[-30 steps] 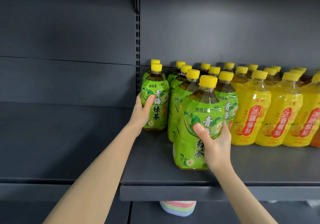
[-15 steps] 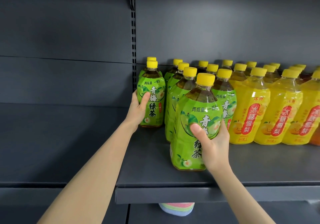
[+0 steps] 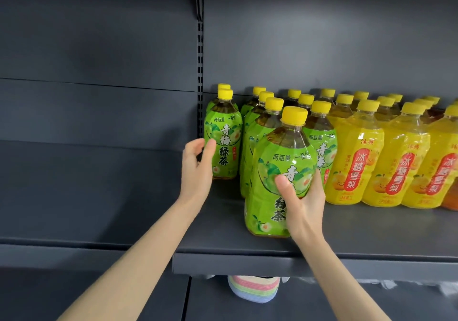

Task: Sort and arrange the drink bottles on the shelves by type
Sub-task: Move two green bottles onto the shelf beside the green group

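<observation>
The left hand (image 3: 197, 169) has let go of the far-left green bottle (image 3: 224, 137); its fingers now sit loosely curled just beside the label.

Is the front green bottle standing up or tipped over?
Standing up. The front green bottle has its yellow cap on top and its base on the shelf; the right hand grips it.

Matte dark-grey back panels (image 3: 99, 48) span the view. A slotted upright (image 3: 200, 55) splits two bays — the grey shelf (image 3: 371, 231) juts from the right bay, a pastel-striped object (image 3: 252, 289) beneath.
</observation>
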